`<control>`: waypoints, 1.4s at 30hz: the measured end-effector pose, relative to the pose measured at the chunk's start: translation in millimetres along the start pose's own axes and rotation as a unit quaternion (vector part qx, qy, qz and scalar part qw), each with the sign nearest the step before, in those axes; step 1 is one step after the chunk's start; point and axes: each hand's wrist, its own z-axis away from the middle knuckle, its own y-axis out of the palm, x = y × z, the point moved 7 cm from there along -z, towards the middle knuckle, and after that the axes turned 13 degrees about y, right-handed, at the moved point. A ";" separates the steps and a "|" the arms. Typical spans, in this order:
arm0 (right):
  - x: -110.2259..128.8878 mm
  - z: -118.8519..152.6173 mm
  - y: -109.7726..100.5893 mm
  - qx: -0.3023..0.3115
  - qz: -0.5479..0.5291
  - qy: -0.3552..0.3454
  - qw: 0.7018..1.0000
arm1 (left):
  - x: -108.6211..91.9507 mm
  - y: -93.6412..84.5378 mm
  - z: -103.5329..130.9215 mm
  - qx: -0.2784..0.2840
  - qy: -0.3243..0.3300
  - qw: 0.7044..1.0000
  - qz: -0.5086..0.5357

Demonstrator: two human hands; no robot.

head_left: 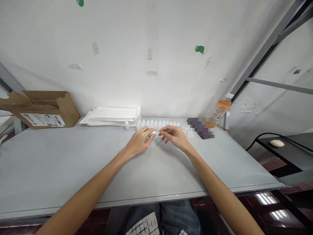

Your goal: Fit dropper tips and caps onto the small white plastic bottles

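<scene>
My left hand (140, 141) is closed on a small white bottle (153, 133), tilted on its side with its narrow end toward the right. Just right of that end, my right hand (174, 136) pinches with thumb and index finger; whatever lies between the fingertips is too small to name. Behind both hands stands a row of several small white bottles (156, 124), partly hidden by my fingers. One separate white bottle (127, 126) stands left of the row. A pile of small white pieces (188, 131) lies right of my right hand.
An open cardboard box (49, 111) sits at the back left of the grey table (73, 166). Beside it is a stack of white sheets (112, 115). At the back right are a dark, partly pixelated object (200, 128) and an orange drink bottle (221, 109).
</scene>
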 end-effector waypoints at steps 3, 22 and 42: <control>-0.9 -0.9 -3.0 -0.011 0.004 0.001 1.000 | -1.6 -3.9 -1.3 -0.009 0.012 1.000 0.004; -1.0 -2.6 -22.0 -0.074 0.077 -0.036 0.994 | 87.1 -77.3 87.5 -0.301 -0.271 0.912 0.062; -1.4 -2.3 -21.7 -0.082 0.158 -0.044 0.983 | 130.1 -71.6 78.9 -0.272 -0.284 0.917 0.064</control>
